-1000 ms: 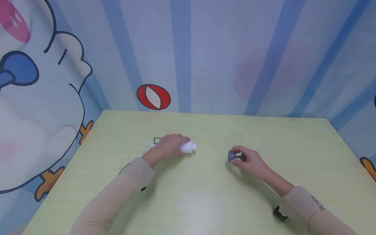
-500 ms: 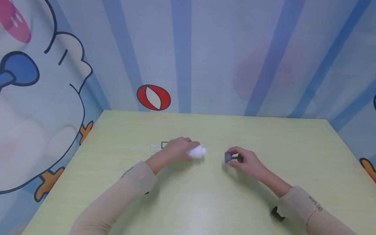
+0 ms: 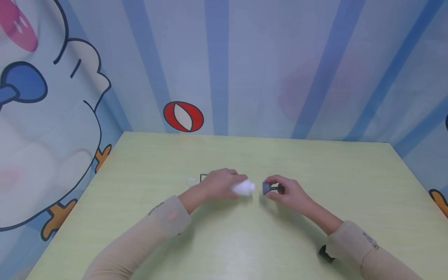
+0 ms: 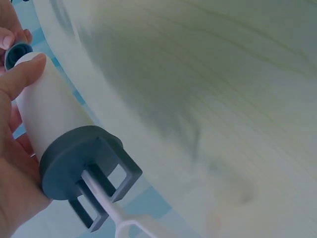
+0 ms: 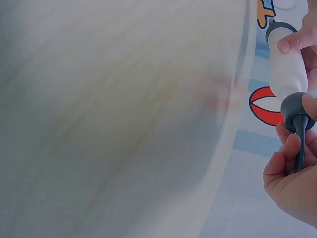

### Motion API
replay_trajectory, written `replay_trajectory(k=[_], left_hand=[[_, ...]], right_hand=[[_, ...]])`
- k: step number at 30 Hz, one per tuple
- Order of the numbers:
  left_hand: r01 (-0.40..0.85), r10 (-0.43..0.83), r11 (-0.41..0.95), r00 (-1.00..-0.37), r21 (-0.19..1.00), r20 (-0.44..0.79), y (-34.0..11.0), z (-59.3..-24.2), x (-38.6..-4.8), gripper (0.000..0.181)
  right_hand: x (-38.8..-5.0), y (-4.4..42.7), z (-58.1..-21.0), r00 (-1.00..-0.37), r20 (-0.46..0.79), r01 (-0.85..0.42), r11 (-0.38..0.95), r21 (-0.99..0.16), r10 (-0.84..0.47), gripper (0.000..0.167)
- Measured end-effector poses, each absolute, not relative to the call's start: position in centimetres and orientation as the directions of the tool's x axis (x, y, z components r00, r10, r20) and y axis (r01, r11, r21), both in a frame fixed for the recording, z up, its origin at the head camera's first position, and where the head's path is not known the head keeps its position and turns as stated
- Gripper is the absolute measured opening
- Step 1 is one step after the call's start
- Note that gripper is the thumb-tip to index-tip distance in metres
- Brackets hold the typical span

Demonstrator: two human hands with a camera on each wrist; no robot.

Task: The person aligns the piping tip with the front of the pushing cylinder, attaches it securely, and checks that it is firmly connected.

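A white pastry syringe [image 3: 242, 188] lies sideways in the grip of my left hand [image 3: 221, 184], held just over the table. Its dark grey end cap [image 4: 64, 163] bears two side loops, and a white plunger rod [image 4: 101, 193] runs out through the middle. My right hand [image 3: 291, 192] pinches a grey nozzle [image 3: 265, 188], with a wide cup and a thin stem. The cup's open side faces the syringe's narrow white tip. From above a small gap separates the two, while in the right wrist view the nozzle's cup [image 5: 293, 107] overlaps the tip.
Both hands are over the middle of a pale yellow-green table [image 3: 315, 163]. A blue striped wall [image 3: 252, 70] with cartoon figures stands behind the far edge. A dark wrist device [image 3: 326, 254] hangs under the right sleeve.
My left hand has carried the syringe to the right and slightly nearer. The nozzle, in my right hand, has moved a little left, so the gap between them has narrowed.
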State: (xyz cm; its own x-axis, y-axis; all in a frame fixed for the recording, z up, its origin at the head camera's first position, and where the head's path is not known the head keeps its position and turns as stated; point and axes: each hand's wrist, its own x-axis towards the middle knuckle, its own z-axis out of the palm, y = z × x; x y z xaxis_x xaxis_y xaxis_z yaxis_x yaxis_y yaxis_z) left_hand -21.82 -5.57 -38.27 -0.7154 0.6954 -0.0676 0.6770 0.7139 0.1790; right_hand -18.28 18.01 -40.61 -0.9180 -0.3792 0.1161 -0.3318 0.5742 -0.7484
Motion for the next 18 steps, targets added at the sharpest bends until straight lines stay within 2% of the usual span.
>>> replay_trajectory(k=[8,18], left_hand=[[0.703,0.717,0.69,-0.696,0.174,-0.029,-5.03,-38.44,-21.58,0.053],[0.734,0.745,0.658,-0.667,0.17,-0.003,-4.68,-38.21,-21.12,0.051]], right_hand=[[-18.24,17.48,-40.54,-0.922,0.106,-0.313,0.555,-0.771,-0.373,0.033],[-17.92,17.15,-40.36,-0.905,0.14,-0.352,0.523,-0.776,-0.401,0.03]])
